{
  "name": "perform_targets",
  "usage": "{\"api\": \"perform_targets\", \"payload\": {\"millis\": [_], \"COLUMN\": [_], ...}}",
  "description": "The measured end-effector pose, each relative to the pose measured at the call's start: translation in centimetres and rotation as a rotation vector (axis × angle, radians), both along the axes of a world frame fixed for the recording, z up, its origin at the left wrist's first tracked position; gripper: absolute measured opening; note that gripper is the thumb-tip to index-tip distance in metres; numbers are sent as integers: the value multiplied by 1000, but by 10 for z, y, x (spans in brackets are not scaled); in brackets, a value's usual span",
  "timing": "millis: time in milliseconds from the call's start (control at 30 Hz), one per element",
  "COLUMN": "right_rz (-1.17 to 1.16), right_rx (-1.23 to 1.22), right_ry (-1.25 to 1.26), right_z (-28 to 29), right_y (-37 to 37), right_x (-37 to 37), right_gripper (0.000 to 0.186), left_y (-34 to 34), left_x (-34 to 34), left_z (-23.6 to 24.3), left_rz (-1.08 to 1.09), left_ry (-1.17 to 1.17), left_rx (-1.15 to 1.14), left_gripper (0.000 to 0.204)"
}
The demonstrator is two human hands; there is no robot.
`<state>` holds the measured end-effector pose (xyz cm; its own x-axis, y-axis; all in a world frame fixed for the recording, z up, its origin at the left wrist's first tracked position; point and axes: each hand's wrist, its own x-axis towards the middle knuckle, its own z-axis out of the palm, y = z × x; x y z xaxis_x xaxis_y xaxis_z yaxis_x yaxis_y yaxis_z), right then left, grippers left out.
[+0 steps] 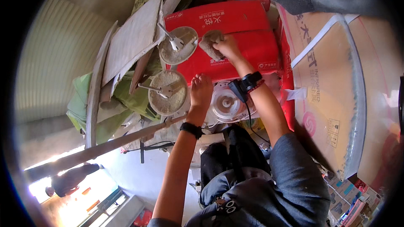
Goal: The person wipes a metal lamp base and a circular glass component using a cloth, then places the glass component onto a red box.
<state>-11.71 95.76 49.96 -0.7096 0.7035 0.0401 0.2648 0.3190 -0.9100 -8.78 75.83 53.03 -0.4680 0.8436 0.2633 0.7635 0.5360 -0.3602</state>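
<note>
My right hand [227, 47] grips a grey-brown cloth [209, 45], which lies against the top of a red printed box [248, 52]. My left hand [201, 91] is at the near edge of this box, its fingers curled in; whatever they may hold is hidden. Just left of the hands are two dusty round discs, each with a pale hub and a thin stem: one farther away [185, 52], the other nearer [170, 103]. Below the box, between my forearms, sits a whitish round part with concentric rings [227, 103].
Large cardboard cartons [332, 84] stand close on the right. Cardboard sheets [132, 42] and green sacks [82, 94] lean at the left. A long pole [105, 147] slants across the lower left. A person [71, 180] is in the distance, lower left.
</note>
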Motion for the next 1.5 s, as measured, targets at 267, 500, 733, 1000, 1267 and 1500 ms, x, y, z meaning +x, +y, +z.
{"api": "perform_targets", "payload": {"millis": [267,500,733,1000,1267,1500], "right_rz": [186,688,773,18,-169,67], "right_rx": [219,203,-338,-653,-378,413], "right_ry": [-26,-39,-244,152,57,-215], "right_z": [45,34,80,55,72,29], "right_y": [-82,-135,-125,-23,55,-1], "right_x": [4,4,63,88,-36,-62], "right_gripper": [21,22,29,29,30,24], "left_y": [-15,-47,-70,-30,-5,-10], "left_x": [29,64,73,56,33,25], "left_z": [41,59,65,62,35,34], "left_rz": [168,211,88,-51,135,75], "left_ry": [-535,-612,-480,-550,-375,-358], "left_rx": [308,445,313,371,106,29], "left_gripper": [39,61,58,54,47,40]}}
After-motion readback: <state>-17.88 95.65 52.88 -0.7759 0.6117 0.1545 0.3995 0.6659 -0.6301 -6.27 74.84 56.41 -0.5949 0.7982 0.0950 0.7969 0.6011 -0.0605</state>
